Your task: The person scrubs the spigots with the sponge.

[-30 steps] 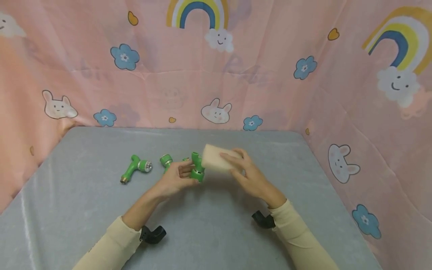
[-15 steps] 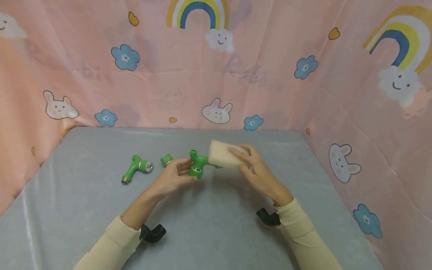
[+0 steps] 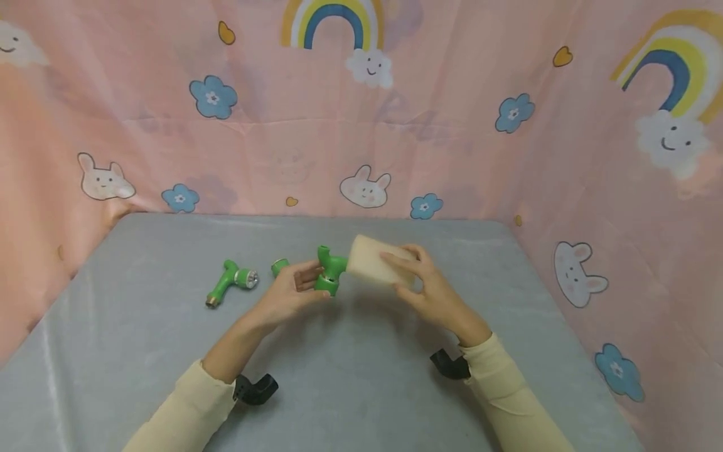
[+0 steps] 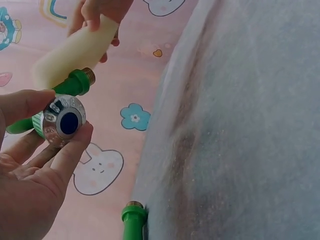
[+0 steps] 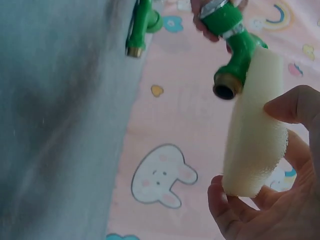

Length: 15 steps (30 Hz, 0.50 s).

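My left hand [image 3: 289, 294] pinches a green water tap [image 3: 333, 269] by its silver-faced knob [image 4: 64, 121], holding it above the table. In my right hand [image 3: 433, 294] is a cream sponge [image 3: 377, 260], gripped between thumb and fingers. One end of the sponge lies against the tap's body and covers part of its pipe in the head view. From the right wrist, the tap's brass-coloured opening [image 5: 226, 90] shows beside the sponge [image 5: 257, 130]. The left wrist view shows the threaded end [image 4: 89, 76] of the tap just past the knob.
A second green tap [image 3: 228, 282] lies on the grey-covered table [image 3: 350, 389] to the left. Another green tap [image 3: 279, 266] is mostly hidden behind my left hand. A pink patterned curtain [image 3: 254, 144] stands round the table's back and sides.
The sponge went right along the tap's pipe, uncovering it, then slid slightly back left over it. The tap turned a little and rose slightly in my left hand.
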{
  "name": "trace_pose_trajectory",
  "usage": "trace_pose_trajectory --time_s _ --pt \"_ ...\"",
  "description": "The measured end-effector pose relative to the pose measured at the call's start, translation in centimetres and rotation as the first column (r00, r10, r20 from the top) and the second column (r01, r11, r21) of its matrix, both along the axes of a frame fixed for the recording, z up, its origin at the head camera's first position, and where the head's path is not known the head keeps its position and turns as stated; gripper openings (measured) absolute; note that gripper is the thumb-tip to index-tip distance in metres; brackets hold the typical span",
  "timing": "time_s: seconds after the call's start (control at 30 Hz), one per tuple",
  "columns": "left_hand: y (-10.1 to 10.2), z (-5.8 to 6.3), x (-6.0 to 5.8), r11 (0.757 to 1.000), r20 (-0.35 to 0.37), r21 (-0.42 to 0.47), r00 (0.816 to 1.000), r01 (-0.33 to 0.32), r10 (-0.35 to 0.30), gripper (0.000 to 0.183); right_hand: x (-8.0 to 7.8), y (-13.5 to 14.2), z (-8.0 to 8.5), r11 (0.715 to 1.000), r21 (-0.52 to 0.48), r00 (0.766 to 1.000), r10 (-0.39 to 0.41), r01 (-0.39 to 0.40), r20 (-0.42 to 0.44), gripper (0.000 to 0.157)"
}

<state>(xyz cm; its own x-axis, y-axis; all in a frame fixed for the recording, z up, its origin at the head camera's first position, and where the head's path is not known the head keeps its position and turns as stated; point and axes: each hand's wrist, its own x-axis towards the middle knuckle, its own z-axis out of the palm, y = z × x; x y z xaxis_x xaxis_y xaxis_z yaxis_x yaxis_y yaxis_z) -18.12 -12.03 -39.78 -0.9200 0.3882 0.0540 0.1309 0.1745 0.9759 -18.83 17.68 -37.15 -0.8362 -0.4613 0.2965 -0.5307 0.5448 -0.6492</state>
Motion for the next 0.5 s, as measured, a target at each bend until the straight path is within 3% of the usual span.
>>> trace_pose_trajectory --time_s 0.23,0.37,0.5 --pt "-0.2 0.0 -0.3 0.999 0.010 0.045 1.000 0.009 -0.009 0.069 -0.6 1.5 0.1 0.997 0.046 0.998 -0.065 0.065 -0.006 0.057" --pt "-0.4 0.1 -0.4 0.995 0.065 0.098 0.998 -0.015 0.009 0.070 -0.6 1.8 0.3 0.990 0.087 0.994 -0.109 0.110 -0.014 0.062" --pt "-0.2 0.0 -0.4 0.989 0.112 0.141 0.993 -0.046 0.030 0.070 -0.4 1.6 0.5 0.989 0.053 0.990 -0.134 0.136 -0.049 0.070"
